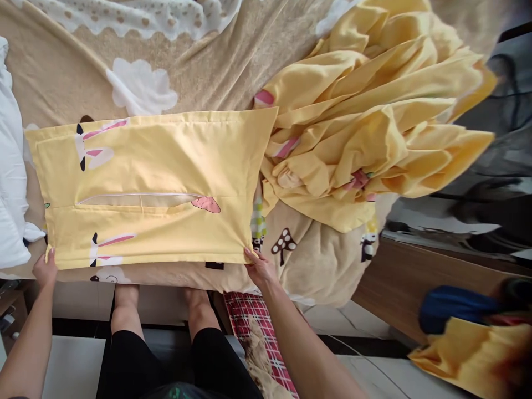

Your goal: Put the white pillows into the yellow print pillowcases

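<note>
Yellow pillowcase lengthwise left-right

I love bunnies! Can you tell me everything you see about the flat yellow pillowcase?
The pillowcase is a soft-looking yellow cloth rectangle, printed with white rabbits with pink ears and a pink carrot. A long slit with a pale edge runs along its middle, slightly open. It lies spread flat and fairly smooth on a beige blanket on the bed, beside a crumpled yellow sheet. The left hand pinches its near left corner and the right hand its near right corner.
</note>
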